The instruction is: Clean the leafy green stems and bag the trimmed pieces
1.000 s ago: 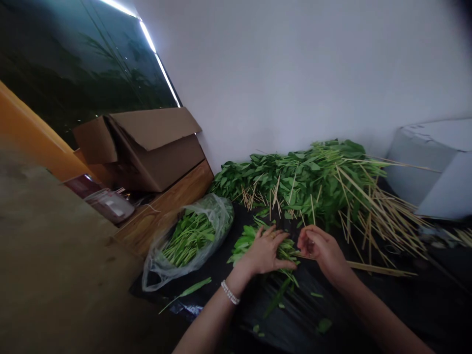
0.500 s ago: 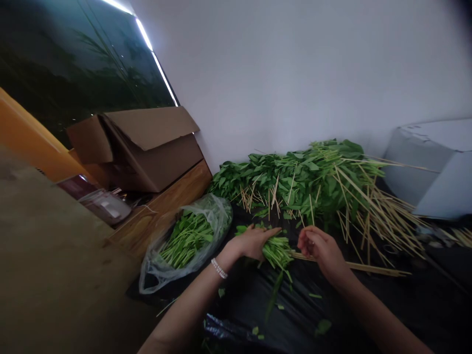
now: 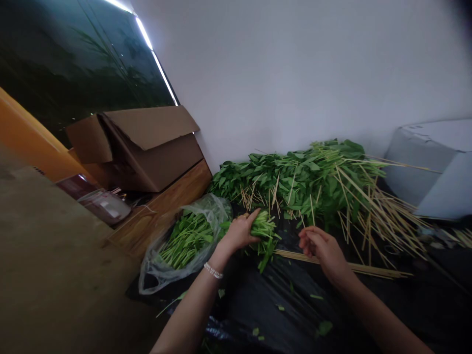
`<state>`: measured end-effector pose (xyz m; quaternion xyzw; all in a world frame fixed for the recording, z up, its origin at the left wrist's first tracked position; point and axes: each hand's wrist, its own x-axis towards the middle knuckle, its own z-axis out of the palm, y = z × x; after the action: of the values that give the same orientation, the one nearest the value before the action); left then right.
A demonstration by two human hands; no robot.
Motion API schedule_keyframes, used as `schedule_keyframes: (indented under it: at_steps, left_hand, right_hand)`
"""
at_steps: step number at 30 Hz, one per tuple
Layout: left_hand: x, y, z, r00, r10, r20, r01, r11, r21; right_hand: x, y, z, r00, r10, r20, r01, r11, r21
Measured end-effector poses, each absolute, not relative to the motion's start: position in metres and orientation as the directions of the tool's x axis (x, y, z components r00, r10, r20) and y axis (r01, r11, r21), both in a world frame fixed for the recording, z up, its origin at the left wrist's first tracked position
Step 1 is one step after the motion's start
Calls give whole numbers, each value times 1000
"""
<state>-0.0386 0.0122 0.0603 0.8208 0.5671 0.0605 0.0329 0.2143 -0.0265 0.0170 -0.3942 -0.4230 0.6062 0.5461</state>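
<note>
My left hand (image 3: pixel 238 235) is closed round a cut bunch of leafy green stems (image 3: pixel 263 227), its thumb and forefinger stretched across it. The cut ends face right, and a few leaves hang down towards the black plastic sheet (image 3: pixel 273 305). To the right, my right hand (image 3: pixel 319 248) is held with its fingers curled together; whatever is in them, if anything, is hidden. Below it lies a row of thin bamboo skewers (image 3: pixel 372 270), partly covered by the hand. Beside my left hand stands a clear plastic bag (image 3: pixel 151 280) filled with greens (image 3: pixel 188 238).
Along the wall lies a long heap of skewered leafy greens (image 3: pixel 287 172), with many sticks (image 3: pixel 387 211) fanning out right. A cardboard box (image 3: pixel 162 152) sits on a wooden board (image 3: pixel 177 196) at left. A white box (image 3: pixel 435 167) stands at right. Leaf scraps (image 3: pixel 324 328) dot the sheet.
My left hand has moved left and slightly away from me with the bunch, towards the bag. More of the skewer row now shows. My right hand has barely moved.
</note>
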Motion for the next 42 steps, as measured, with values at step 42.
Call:
schedule_keyframes:
  at_steps: [42]
  left_hand:
    - [-215, -135, 71, -609, 789, 86, 793, 604, 78]
  right_hand:
    - [191, -61, -8, -570, 819, -61, 252, 103, -962]
